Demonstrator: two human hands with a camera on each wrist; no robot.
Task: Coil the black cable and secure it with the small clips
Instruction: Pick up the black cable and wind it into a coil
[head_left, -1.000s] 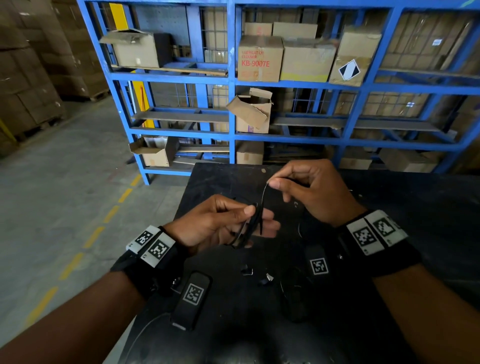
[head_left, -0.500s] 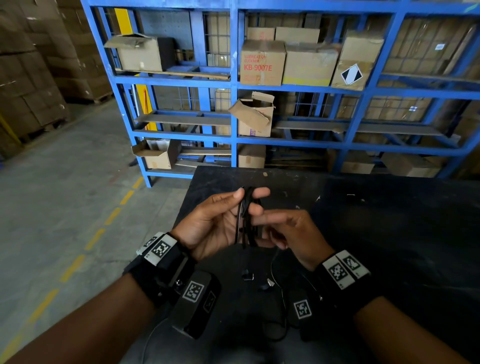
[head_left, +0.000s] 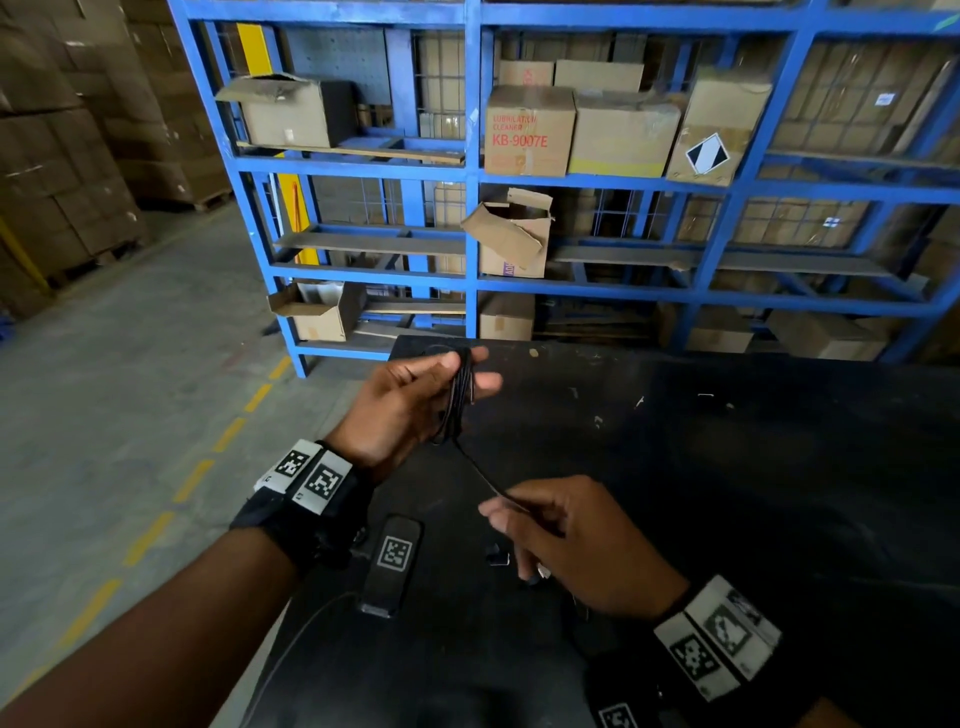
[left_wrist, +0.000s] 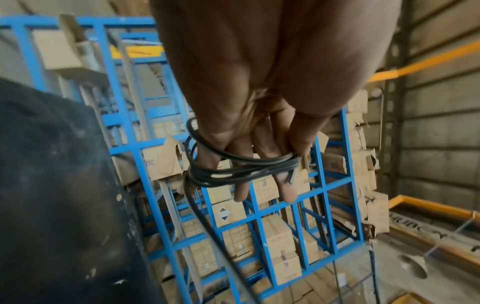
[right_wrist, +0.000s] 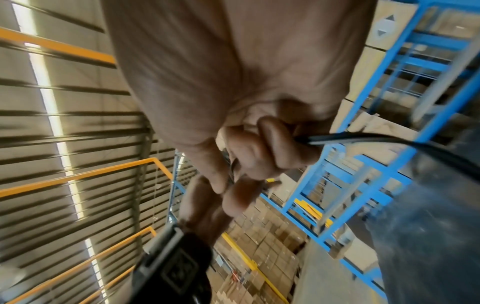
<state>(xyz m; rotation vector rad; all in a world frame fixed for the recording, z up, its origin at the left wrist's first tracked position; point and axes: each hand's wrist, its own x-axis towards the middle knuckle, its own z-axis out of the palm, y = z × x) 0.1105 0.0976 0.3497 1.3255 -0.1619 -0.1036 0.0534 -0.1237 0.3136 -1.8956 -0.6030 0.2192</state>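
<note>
The black cable (head_left: 460, 397) is wound in several loops round the fingers of my left hand (head_left: 447, 374), which is raised over the far left part of the black table; the thumb presses on the loops. In the left wrist view the loops (left_wrist: 241, 170) cross the outstretched fingers (left_wrist: 240, 191). One free strand (head_left: 483, 475) runs down from the coil to my right hand (head_left: 519, 512), which pinches it nearer to me. The right wrist view shows this strand (right_wrist: 363, 138) leaving the curled fingers (right_wrist: 259, 152). Two small clips (head_left: 497, 556) lie on the table beside the right hand, one partly hidden.
The black table (head_left: 753, 493) stretches to the right; its left edge drops to a concrete floor with a dashed yellow line (head_left: 228, 434). Behind the table stands a blue shelf rack (head_left: 471, 208) with cardboard boxes (head_left: 527, 132). Stacked cartons (head_left: 62, 171) fill the far left.
My right hand has come down from above the coil, passed beside the left hand and pulled the strand toward me. The left hand has lifted the coil farther away.
</note>
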